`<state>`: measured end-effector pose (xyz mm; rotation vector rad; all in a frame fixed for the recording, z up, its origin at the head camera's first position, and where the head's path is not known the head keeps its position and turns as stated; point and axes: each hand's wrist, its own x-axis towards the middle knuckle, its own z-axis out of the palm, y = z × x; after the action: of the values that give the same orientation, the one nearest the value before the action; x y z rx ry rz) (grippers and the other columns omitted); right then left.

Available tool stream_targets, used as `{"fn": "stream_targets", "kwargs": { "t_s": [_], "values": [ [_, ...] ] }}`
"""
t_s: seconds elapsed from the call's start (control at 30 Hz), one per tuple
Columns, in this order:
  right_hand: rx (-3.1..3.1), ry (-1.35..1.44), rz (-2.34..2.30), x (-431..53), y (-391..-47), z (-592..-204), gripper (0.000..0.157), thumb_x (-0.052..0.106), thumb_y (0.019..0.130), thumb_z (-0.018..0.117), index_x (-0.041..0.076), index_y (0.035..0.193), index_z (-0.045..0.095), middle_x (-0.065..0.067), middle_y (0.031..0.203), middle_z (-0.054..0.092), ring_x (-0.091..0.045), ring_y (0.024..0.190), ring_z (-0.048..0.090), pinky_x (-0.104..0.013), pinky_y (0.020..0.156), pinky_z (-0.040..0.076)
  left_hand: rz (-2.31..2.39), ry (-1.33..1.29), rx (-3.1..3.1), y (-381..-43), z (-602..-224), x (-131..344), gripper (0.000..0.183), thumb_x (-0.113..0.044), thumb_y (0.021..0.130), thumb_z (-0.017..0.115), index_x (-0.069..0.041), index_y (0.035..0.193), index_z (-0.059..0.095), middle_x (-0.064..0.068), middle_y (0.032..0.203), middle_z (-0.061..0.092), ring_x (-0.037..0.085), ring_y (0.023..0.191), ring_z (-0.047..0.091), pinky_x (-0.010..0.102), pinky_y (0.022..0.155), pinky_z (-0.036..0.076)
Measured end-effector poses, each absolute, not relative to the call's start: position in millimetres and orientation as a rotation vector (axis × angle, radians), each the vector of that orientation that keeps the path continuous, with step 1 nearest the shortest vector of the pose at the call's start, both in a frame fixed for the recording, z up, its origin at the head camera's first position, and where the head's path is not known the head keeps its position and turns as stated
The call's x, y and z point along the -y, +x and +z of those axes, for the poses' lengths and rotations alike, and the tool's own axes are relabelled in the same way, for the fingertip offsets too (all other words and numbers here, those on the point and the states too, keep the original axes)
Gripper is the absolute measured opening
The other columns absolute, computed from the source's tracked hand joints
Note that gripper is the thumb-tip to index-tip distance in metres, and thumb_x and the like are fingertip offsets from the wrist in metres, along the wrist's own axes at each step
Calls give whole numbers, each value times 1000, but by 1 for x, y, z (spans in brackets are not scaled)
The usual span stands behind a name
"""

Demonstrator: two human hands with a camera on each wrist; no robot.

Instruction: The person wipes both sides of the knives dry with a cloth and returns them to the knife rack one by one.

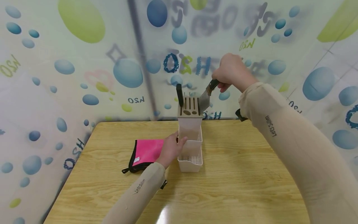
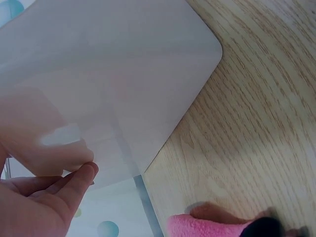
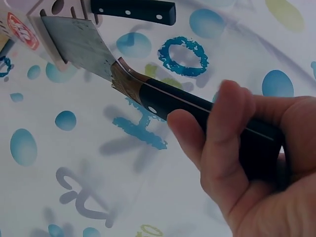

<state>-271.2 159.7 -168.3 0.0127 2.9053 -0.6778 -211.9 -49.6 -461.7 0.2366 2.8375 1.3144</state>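
Observation:
A pale knife holder (image 1: 190, 127) with a slotted top and two open front bins stands upright at the table's far edge. My left hand (image 1: 171, 150) grips its left side; in the left wrist view the thumb and fingers pinch the edge of its smooth wall (image 2: 118, 79). My right hand (image 1: 232, 73) holds a broad-bladed knife by its black handle (image 3: 177, 103). Its blade (image 1: 204, 101) slants into the rightmost slot, with the lower end hidden. Another knife's black handle (image 1: 179, 94) sticks up from the left slot.
A pink cloth (image 1: 148, 149) with black edging and a loop lies left of the holder, close to my left hand. The wood-grain table (image 1: 240, 174) ends against a patterned curtain (image 1: 112, 81) behind the holder.

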Motion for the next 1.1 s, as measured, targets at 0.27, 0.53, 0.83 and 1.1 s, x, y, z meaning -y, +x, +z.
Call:
{"fn": "stream_targets", "kwargs": {
  "t_s": [0.27, 0.53, 0.83, 1.1],
  "values": [
    [-2911, -25, -702, -153, -273, -169, 30, 17, 94, 56, 9, 65, 61, -2, 60, 69, -15, 59, 74, -47, 102, 56, 1320, 221, -2836, -211, -460, 50, 40, -31, 105, 62, -2, 132, 65, 19, 118, 73, 32, 109, 71, 48, 89, 61],
    [-2985, -85, -802, -151, -279, -180, 25, 17, 97, 54, 0, 90, 71, -3, 61, 69, -14, 58, 73, -42, 88, 62, 1320, 225, -2833, -211, -459, 49, 37, -31, 105, 62, -3, 129, 66, 17, 113, 74, 31, 105, 72, 46, 85, 61],
    [-3050, -132, -862, -152, -290, -197, 23, 13, 99, 52, -3, 96, 69, -10, 65, 71, -15, 53, 69, -36, 75, 62, 1335, 232, -2826, -209, -458, 49, 38, -30, 106, 61, -3, 132, 65, 17, 114, 74, 30, 104, 72, 46, 84, 61],
    [-3105, -138, -878, -150, -295, -212, 26, 13, 100, 52, -2, 89, 70, -7, 58, 67, -18, 54, 67, -32, 60, 52, 1350, 233, -2816, -208, -457, 48, 37, -30, 106, 61, -3, 131, 65, 18, 118, 73, 31, 107, 71, 47, 86, 61]
  ]
}}
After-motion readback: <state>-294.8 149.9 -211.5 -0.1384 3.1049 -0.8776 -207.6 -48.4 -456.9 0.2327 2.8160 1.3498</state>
